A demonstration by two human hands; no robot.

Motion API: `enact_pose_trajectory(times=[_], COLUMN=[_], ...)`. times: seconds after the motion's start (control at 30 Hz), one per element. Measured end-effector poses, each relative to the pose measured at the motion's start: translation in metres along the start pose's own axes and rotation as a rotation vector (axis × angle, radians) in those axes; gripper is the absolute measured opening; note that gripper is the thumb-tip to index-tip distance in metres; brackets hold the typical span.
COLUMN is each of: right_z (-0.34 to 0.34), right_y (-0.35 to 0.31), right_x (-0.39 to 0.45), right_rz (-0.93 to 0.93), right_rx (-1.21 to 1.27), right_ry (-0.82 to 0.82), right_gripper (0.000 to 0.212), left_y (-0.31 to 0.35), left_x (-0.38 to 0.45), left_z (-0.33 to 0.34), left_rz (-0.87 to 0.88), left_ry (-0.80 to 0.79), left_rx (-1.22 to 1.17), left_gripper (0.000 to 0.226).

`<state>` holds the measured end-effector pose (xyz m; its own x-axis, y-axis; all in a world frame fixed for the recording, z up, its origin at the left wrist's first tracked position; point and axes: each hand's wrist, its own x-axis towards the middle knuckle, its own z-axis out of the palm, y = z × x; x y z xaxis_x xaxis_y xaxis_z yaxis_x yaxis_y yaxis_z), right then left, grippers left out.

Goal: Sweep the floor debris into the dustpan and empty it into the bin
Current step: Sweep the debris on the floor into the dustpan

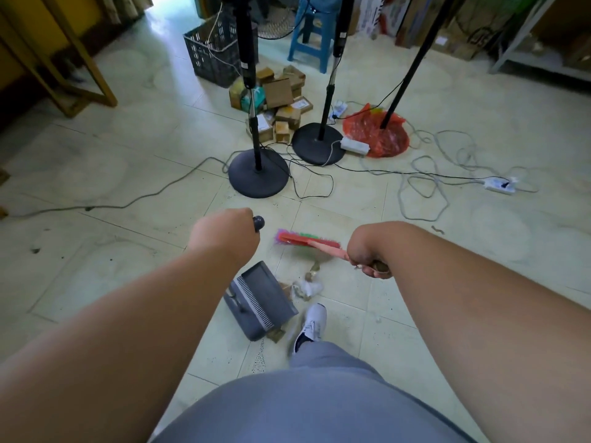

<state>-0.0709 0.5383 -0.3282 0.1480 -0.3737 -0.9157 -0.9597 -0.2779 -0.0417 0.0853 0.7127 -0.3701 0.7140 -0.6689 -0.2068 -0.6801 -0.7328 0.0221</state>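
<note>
A grey dustpan (260,302) stands on the tiled floor below my left arm, its mouth facing right. My left hand (227,233) grips the dark top of the dustpan handle (258,222). My right hand (367,255) grips the pink handle of a broom; its colourful bristle head (303,238) lies on the floor just beyond the debris. Crumpled white paper and brown scraps (307,284) sit at the dustpan's mouth, between pan and broom. Fine dark specks dot the tiles around it. No bin is in view.
My white shoe (311,326) stands just right of the dustpan. Two round black stand bases (258,177) (318,148), a red plastic bag (377,132), a pile of small cardboard boxes (278,100), loose cables and a power strip (499,184) lie ahead. A dark crate (212,54) and blue stool (311,36) stand behind.
</note>
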Motion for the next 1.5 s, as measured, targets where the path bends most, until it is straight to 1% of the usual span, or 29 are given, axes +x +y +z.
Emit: enact_pose_trajectory(times=[0.1,0.2,0.3,0.37,0.43,0.57,0.73,0.83,0.9,1.0,1.1,1.13,1.17,1.2,1.23,1.27,1.3,1.33,1.37,1.4,1.43,1.47,1.5], right_z=[-0.011,-0.024,-0.045,-0.06,-0.077,-0.106,-0.138,-0.167,-0.182,-0.191,-0.196,-0.196,-0.198,-0.199,-0.2,-0.201,-0.202,-0.203,-0.205,-0.206,-0.208,-0.209,-0.209], right_y=[-0.004,-0.005,-0.007,-0.009,-0.008,0.002,0.01,0.019,0.029,0.049,0.068,0.072,0.079,0.084,0.09,0.095,0.098,0.101,0.104,0.105,0.106,0.103,0.101], right_x=[0.018,0.033,0.038,0.035,0.032,0.034,0.05,0.066,0.076,0.083,0.096,0.097,0.101,0.101,0.103,0.104,0.104,0.103,0.105,0.106,0.109,0.112,0.118], right_rz=[-0.011,0.008,-0.002,-0.007,0.0,0.021,0.052,0.054,0.062,0.08,0.071,0.083,0.103,0.126,0.125,0.125,0.118,0.124,0.128,0.143,0.144,0.164,0.175], right_rx=[-0.024,0.028,-0.005,-0.045,-0.019,0.06,0.109,0.168,0.204,0.262,0.247,0.225,0.22,0.227,0.222,0.261,0.32,0.368,0.414,0.433,0.437,0.456,0.473], right_ry=[0.014,-0.062,-0.129,-0.122,-0.092,-0.031,-0.015,0.025,0.046,0.066,0.115,0.144,0.153,0.143,0.122,0.092,0.051,0.041,0.071,0.132,0.202,0.229,0.229], right_gripper=[0.03,0.014,0.013,0.013,0.01,0.011,0.026,0.031,0.031,0.027,0.02,0.015,0.005,0.012,0.027,0.027,0.016,0.026,0.036,0.031,0.018,0.023,0.035], left_y=[0.012,0.022,0.033,0.035,0.04,0.057,0.085,0.108,0.127,0.153,0.174,0.181,0.188,0.196,0.205,0.214,0.224,0.233,0.242,0.251,0.259,0.265,0.272], left_x=[0.02,0.042,0.061,0.07,0.078,0.099,0.137,0.158,0.173,0.191,0.214,0.224,0.234,0.242,0.25,0.258,0.265,0.272,0.28,0.288,0.297,0.307,0.317], left_z=[-0.002,-0.013,-0.029,-0.037,-0.041,-0.055,-0.078,-0.084,-0.083,-0.078,-0.076,-0.076,-0.074,-0.073,-0.07,-0.068,-0.067,-0.065,-0.064,-0.064,-0.064,-0.064,-0.065], left_rz=[0.008,0.021,0.028,0.033,0.05,0.089,0.117,0.119,0.133,0.2,0.27,0.293,0.324,0.359,0.396,0.434,0.474,0.514,0.55,0.587,0.627,0.669,0.714], left_ry=[-0.028,-0.052,-0.036,-0.03,-0.035,-0.025,-0.01,0.013,0.015,-0.022,-0.052,-0.054,-0.049,-0.041,-0.038,-0.045,-0.056,-0.068,-0.077,-0.084,-0.088,-0.091,-0.098], left_rx=[-0.002,-0.008,-0.016,-0.012,0.008,0.034,0.054,0.062,0.047,0.071,0.105,0.111,0.121,0.13,0.128,0.112,0.09,0.074,0.068,0.075,0.089,0.103,0.113], left_gripper=[0.021,0.018,0.021,0.024,0.023,0.02,0.019,0.019,0.016,0.012,0.013,0.013,0.012,0.01,0.009,0.009,0.011,0.015,0.018,0.02,0.021,0.022,0.023])
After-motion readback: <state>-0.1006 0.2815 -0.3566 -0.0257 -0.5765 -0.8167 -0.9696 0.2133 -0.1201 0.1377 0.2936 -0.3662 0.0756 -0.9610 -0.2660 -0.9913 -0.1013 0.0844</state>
